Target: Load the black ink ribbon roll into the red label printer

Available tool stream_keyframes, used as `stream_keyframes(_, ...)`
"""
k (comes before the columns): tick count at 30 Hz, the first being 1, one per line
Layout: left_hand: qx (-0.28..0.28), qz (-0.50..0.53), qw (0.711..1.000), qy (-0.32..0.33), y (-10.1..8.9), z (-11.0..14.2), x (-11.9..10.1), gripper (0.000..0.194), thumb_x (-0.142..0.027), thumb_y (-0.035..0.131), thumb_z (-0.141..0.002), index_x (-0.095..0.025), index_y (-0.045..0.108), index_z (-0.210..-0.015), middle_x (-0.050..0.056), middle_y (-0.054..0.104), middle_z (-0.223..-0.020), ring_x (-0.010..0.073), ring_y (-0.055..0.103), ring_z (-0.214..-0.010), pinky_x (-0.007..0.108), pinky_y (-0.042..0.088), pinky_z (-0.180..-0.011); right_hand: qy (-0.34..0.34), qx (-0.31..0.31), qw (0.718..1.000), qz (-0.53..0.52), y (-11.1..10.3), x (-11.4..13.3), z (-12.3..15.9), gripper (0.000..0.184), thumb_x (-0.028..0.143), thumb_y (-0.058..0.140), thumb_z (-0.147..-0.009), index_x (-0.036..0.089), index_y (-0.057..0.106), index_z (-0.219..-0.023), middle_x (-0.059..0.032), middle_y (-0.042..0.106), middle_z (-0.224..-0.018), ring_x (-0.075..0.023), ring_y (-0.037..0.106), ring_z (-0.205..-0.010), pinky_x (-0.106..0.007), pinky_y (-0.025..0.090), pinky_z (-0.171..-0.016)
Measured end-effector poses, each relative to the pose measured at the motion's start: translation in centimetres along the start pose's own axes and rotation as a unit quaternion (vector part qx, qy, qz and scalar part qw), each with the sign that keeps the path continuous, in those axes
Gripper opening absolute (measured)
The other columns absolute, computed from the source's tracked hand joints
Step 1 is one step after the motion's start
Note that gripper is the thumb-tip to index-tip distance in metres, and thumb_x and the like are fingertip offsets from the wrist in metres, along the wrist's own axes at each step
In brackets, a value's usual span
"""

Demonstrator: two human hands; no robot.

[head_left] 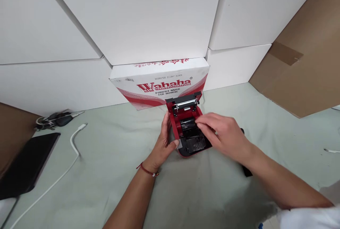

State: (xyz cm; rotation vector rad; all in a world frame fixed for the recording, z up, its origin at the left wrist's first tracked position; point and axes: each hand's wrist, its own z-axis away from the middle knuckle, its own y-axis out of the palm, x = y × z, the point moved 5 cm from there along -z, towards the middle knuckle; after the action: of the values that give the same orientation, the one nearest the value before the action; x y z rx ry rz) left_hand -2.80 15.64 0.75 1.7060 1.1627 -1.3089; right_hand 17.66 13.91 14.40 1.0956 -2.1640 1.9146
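Note:
A small red and black label printer (176, 129) sits on the cloth with its lid (183, 100) raised. Inside lies a glossy black roll (187, 124), and crinkled black film (196, 144) covers the front part. My left hand (165, 142) grips the printer's left side, its thumb on the front corner and its fingers behind. Over the right part of the opening, my right hand (224, 133) has thumb and index finger pinched close to the roll's right end. Whatever lies between those fingertips is too small to make out.
Behind the printer stands a white and red water carton (162, 87) against white boxes (148, 16). Keys (57, 119), a white cable (73, 142) and a dark flat device (28, 165) lie left. A black object (247, 170) is partly hidden beneath my right arm; a brown cardboard box (300, 62) stands right.

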Motion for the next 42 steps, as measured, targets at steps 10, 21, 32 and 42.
stream_keyframes(10, -0.004, 0.007, 1.0, -0.005, 0.0, -0.1, 0.3, 0.096, -0.062, 0.064, -0.104, -0.039, 0.009, -0.179, 0.005, 0.01, -0.191, 0.0347, 0.01, -0.177, 0.058, 0.014, -0.144, 0.079, 0.285, 0.925, 0.239, 4.9, 1.0, -7.2, 0.029, 0.014, 0.061, -0.1, 0.015, 0.08, -0.121, -0.02, 0.081, -0.125, -0.0328, 0.077, -0.119, -0.037, 0.059, -0.093)
stream_keyframes(21, -0.057, 0.045, 0.997, -0.017, -0.2, -0.4, 0.9, 0.083, -0.064, 0.055, -0.108, -0.035, 0.02, -0.178, 0.01, 0.022, -0.188, 0.0317, 0.023, -0.175, 0.057, 0.021, -0.143, 0.179, 0.173, 0.968, -0.029, -7.9, -7.5, 1.7, 0.047, 0.057, 0.059, -0.103, 0.025, 0.08, -0.13, -0.005, 0.085, -0.112, -0.0255, 0.078, -0.094, -0.035, 0.061, -0.082)
stream_keyframes(32, -0.085, 0.01, 0.996, -0.031, -0.6, -0.7, 1.3, 0.083, -0.07, 0.052, -0.107, -0.028, 0.028, -0.175, 0.014, 0.03, -0.185, 0.0324, 0.029, -0.173, 0.057, 0.022, -0.143, 0.244, 0.131, 0.957, 0.085, 0.1, -14.6, 6.5, 0.048, 0.017, 0.051, -0.102, 0.019, 0.071, -0.146, -0.0151, 0.072, -0.149, -0.0291, 0.074, -0.127, -0.042, 0.056, -0.11)
stream_keyframes(42, -0.095, -0.049, 0.994, -0.03, -0.7, -0.9, 0.7, 0.076, -0.069, 0.048, -0.109, -0.023, 0.041, -0.169, 0.015, 0.043, -0.177, 0.033, 0.038, -0.167, 0.057, 0.023, -0.142, 0.217, 0.144, 0.961, 0.095, -0.1, -15.6, 9.1, 0.048, 0.009, 0.053, -0.099, 0.018, 0.073, -0.142, -0.0145, 0.07, -0.149, -0.0262, 0.073, -0.127, -0.04, 0.056, -0.112)
